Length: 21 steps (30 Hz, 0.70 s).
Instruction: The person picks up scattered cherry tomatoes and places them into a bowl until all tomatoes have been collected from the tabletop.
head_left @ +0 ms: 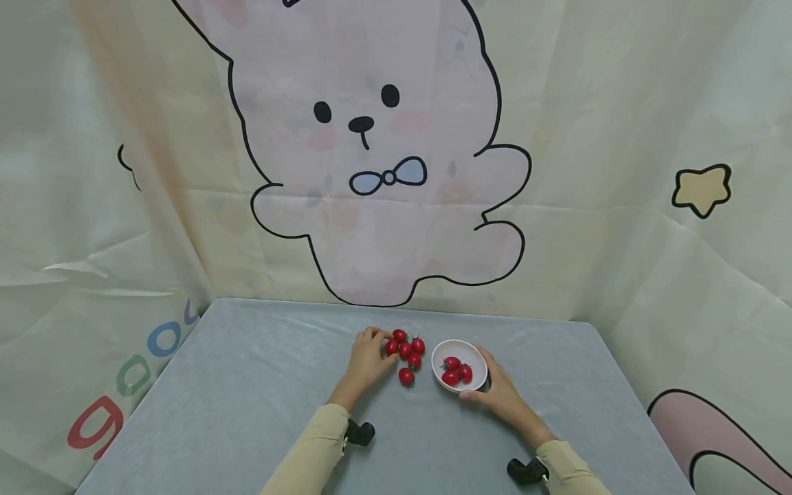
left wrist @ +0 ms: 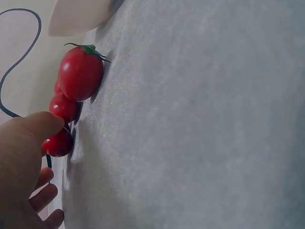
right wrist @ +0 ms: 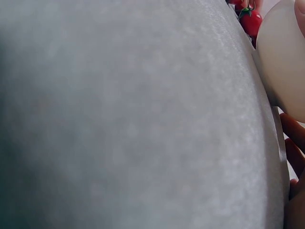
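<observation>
Several red cherry tomatoes lie in a loose cluster on the cloth, some with green stems. My left hand is at the cluster's left side, thumb and forefinger around one cherry tomato. In the left wrist view the thumb lies against the tomatoes and the other fingers are loosely bent; the forefinger is hidden. My right hand grips a small white bowl from its right, thumb at the near side, fingers behind. Red cherry tomatoes lie in the bowl. A larger-looking cherry tomato is nearest the left wrist camera.
A grey-blue cloth covers the table, whose far edge meets a cream curtain with a cartoon bear print. The bowl stands just right of the tomato cluster. Black wrist cameras hang under both sleeves.
</observation>
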Motion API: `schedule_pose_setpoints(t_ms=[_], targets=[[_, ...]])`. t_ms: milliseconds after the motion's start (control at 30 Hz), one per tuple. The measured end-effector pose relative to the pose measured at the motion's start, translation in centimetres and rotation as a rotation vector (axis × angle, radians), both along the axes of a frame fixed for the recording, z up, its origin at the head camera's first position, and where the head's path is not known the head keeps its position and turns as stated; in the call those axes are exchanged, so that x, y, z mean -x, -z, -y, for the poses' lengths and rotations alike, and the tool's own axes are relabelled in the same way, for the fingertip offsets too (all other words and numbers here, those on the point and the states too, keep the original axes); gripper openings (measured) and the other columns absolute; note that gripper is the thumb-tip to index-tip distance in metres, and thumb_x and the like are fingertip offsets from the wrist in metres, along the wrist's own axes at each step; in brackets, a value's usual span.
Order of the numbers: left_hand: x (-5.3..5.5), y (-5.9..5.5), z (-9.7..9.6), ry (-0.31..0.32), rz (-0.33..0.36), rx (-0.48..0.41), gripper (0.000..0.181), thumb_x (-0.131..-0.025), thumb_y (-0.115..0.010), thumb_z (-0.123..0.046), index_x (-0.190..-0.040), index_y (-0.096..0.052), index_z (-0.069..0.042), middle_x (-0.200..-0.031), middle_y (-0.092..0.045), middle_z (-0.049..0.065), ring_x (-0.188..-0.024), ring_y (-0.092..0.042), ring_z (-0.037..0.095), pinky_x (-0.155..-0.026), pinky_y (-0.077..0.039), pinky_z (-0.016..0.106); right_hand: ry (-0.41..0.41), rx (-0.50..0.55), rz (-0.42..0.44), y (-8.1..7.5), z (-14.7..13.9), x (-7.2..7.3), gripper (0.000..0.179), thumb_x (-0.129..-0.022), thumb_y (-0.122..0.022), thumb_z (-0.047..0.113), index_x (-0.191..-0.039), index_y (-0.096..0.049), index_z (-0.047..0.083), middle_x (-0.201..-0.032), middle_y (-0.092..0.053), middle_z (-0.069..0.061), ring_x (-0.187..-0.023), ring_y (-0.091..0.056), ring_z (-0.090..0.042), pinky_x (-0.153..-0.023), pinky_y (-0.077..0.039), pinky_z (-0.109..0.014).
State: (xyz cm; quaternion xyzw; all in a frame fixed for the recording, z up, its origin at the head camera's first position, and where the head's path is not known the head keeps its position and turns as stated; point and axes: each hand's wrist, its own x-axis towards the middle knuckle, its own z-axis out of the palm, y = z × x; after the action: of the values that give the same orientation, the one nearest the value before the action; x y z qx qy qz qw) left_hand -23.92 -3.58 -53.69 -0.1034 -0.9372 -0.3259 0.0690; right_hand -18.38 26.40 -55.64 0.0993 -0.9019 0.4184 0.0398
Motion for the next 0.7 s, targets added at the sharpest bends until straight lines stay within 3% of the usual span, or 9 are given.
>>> schedule_pose_setpoints(t_ms=[700], targets=[[0.21,0.37,-0.06,-0.014,-0.012,0.027,0.037,-0.079,-0.074,-0.027,-0.112,-0.063,-0.015,-0.118,-0.054,0.007,-0.108,-0.047,0.024,-0.094,-0.041,0.045,-0.003,-0.001,-0.001,0.08,-0.05,-0.04,0.105,-0.061,-0.085,0.041,-0.147,-0.027,0.022,-0.142,-0.045,-0.013,-0.130,-0.042,-0.035,-0.104,-0.031,-0.062]])
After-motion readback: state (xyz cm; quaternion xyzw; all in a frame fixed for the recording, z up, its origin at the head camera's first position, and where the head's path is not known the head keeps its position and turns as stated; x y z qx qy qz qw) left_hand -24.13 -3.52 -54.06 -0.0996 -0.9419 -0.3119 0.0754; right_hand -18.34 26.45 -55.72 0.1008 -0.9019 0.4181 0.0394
